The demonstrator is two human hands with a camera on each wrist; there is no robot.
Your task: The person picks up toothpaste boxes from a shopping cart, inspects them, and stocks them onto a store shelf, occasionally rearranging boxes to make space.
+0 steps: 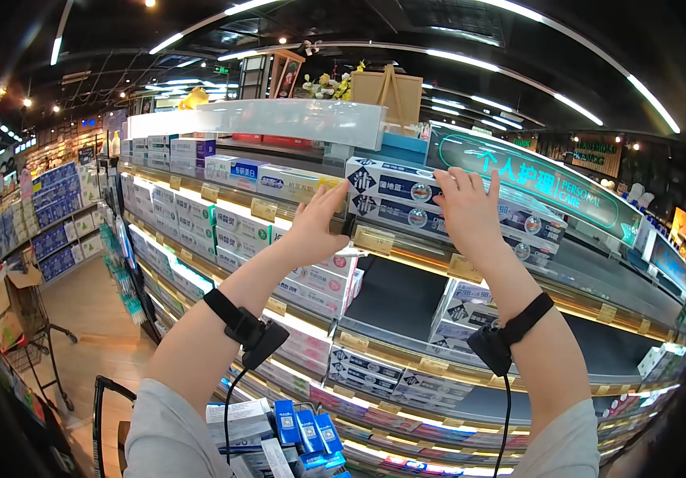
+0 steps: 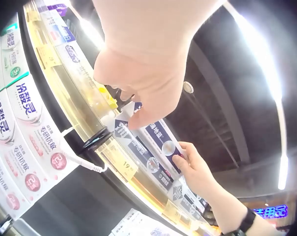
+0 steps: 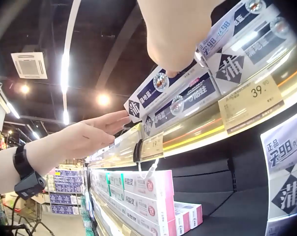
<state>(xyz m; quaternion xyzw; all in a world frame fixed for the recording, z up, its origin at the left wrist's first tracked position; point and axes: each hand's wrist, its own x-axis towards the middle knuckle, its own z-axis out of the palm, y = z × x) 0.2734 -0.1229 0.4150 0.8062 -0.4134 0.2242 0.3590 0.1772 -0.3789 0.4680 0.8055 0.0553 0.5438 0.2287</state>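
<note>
Two long toothpaste boxes in white and dark blue lie stacked on the top shelf, the upper toothpaste box [image 1: 394, 185] over the lower box [image 1: 390, 211]. My left hand [image 1: 316, 227] is at their left end, its fingers extended; in the right wrist view the left fingertips [image 3: 120, 118] reach the upper box's end. My right hand [image 1: 468, 215] holds the upper box near its right end. In the left wrist view its thumb lies on the front face, with the other fingers [image 2: 188, 149] over the top edge.
More blue-and-white boxes [image 1: 530, 223] stand to the right on the same shelf. Price tags [image 1: 375, 239] line the shelf edge, and a white cable [image 2: 87, 164] hangs by it. Below are stacked toothpaste boxes [image 1: 243, 231]. A cart holding blue packages [image 1: 307, 430] stands close in front.
</note>
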